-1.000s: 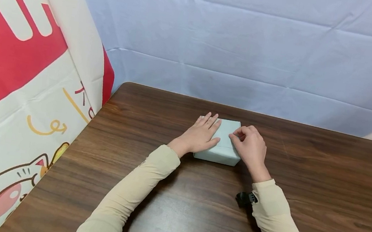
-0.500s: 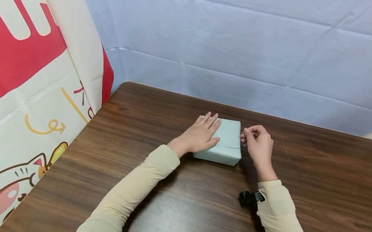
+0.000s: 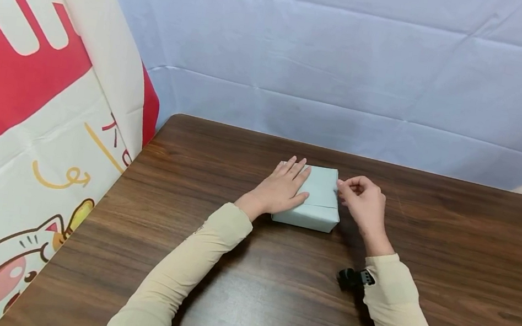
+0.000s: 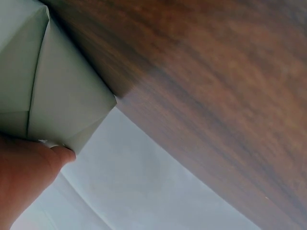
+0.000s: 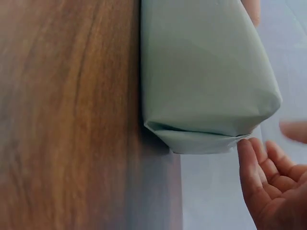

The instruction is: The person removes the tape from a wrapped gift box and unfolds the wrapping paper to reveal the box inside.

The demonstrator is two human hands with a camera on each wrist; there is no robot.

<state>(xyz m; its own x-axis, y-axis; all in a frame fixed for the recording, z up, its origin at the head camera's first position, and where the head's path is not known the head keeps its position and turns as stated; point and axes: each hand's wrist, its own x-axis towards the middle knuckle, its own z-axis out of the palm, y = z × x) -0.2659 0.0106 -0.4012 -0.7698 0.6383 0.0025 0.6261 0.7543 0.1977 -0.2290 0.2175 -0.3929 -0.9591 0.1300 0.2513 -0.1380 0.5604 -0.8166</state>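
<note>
A box wrapped in pale green paper (image 3: 323, 185) sits on the table, with a seam running across its top near the front. My left hand (image 3: 277, 190) lies flat over the box's left part, fingers spread. In the left wrist view, folded paper (image 4: 67, 91) covers the box's left end, and part of the left hand (image 4: 24, 177) shows at its top edge. My right hand (image 3: 365, 203) is at the right end. In the right wrist view, its index fingertip (image 5: 244, 143) touches the folded end flap (image 5: 196, 143), while the blurred thumb stands apart.
The dark wood-grain table (image 3: 242, 294) extends around the box. A pale cloth backdrop (image 3: 333, 73) hangs behind it, and a printed red and white cloth (image 3: 15, 95) borders the left side. A black device (image 3: 354, 279) is strapped at the right wrist.
My right hand has moved from over the top right edge of the box outward to its right end, then slightly back in to the flap. The left hand has stayed put.
</note>
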